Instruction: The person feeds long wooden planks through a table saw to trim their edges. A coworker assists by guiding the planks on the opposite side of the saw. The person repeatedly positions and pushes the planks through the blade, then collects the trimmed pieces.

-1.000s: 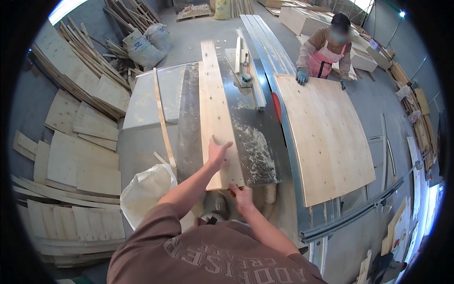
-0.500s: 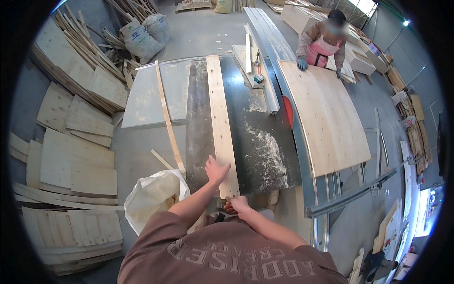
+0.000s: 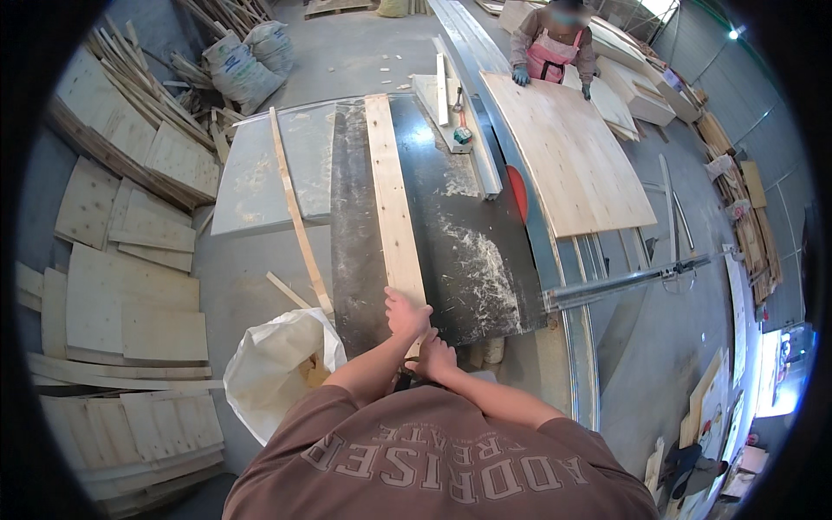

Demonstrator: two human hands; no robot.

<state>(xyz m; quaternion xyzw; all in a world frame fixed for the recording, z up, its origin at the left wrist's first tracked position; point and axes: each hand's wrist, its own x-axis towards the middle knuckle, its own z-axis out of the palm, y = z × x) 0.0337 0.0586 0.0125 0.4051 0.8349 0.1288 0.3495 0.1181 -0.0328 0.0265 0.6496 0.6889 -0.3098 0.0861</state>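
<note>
A long, pale wooden board (image 3: 394,195) with knots lies lengthwise on the dark saw table (image 3: 472,269), its near end close to my body. My left hand (image 3: 407,314) is closed on the board a little short of that end, fingers over its left edge. Just below and to the right, my right hand (image 3: 435,354) is curled round the near end, its thumb side touching or nearly touching my left wrist. Something dark sits under the right hand, too small to make out. To the right, a co-worker's gloved hands (image 3: 520,76) hold the far edge of a plywood sheet (image 3: 568,156).
A red guard (image 3: 517,194) stands beside the plywood. A tape measure (image 3: 463,135) lies by the metal fence (image 3: 490,173). A thin strip (image 3: 295,204) crosses the grey side table (image 3: 247,186). An open white sack (image 3: 269,368) stands at my left, near stacked offcuts (image 3: 130,295).
The plywood sheet and the sliding crossbar have moved away from me, with the co-worker farther back. My right hand has shifted up against my left wrist. My left hand keeps its hold.
</note>
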